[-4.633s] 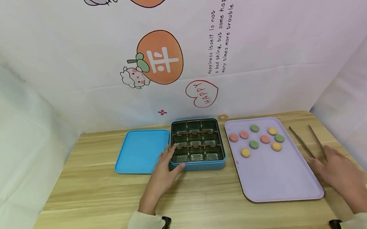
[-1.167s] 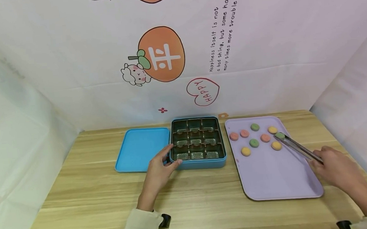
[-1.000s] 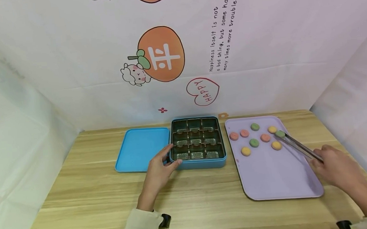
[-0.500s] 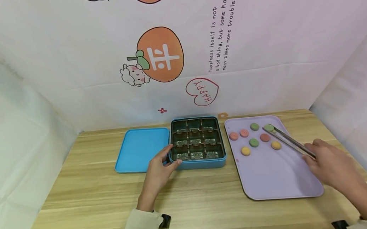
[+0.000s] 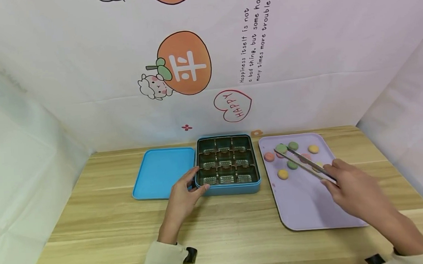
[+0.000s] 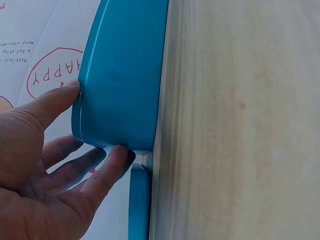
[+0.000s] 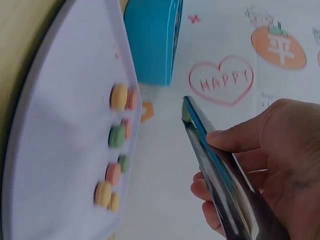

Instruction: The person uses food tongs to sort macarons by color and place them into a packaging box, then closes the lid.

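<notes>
My right hand (image 5: 357,189) grips a pair of metal tongs (image 5: 321,171), whose tips hold a green macaron (image 5: 281,149) over the upper left of the lilac tray (image 5: 309,207). In the right wrist view the tongs (image 7: 215,170) lie between thumb and fingers, the macaron barely showing at their tip. Several pink, yellow and green macarons lie on the tray, some partly behind the tongs. My left hand (image 5: 181,201) holds the near left corner of a blue box (image 5: 234,189), thumb on the front rim, fingers along the side. The box's dark nine-compartment insert (image 5: 225,159) has nothing in it.
A flat blue lid (image 5: 164,174) lies left of the box on the wooden table (image 5: 222,237). The tray stands close to the box's right side. Behind them rises a white printed cloth (image 5: 122,122), with more cloth at both sides.
My right hand picked up the tongs from the table, closed them on a green macaron at the tray's right side and carried it leftward over the others. The left hand stays at the box.
</notes>
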### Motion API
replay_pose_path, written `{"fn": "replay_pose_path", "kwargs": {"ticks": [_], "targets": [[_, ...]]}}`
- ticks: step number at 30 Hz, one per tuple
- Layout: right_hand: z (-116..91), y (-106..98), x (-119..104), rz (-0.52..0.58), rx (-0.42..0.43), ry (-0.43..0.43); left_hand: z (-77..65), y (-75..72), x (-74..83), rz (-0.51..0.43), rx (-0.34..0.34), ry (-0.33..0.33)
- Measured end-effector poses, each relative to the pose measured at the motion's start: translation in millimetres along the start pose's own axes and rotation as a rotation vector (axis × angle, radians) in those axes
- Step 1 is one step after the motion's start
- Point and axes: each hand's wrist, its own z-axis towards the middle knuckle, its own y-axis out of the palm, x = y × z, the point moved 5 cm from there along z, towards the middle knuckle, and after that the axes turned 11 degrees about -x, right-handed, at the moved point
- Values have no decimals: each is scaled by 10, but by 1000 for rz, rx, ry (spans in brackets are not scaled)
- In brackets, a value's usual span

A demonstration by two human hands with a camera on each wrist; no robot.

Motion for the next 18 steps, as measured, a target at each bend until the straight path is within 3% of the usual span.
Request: {"fn": "replay_pose_path", "kwargs": {"ticks": [18], "targets": [[388,251,-1089,18,-61,-221,0,-6,1,1,-4,3]]}}
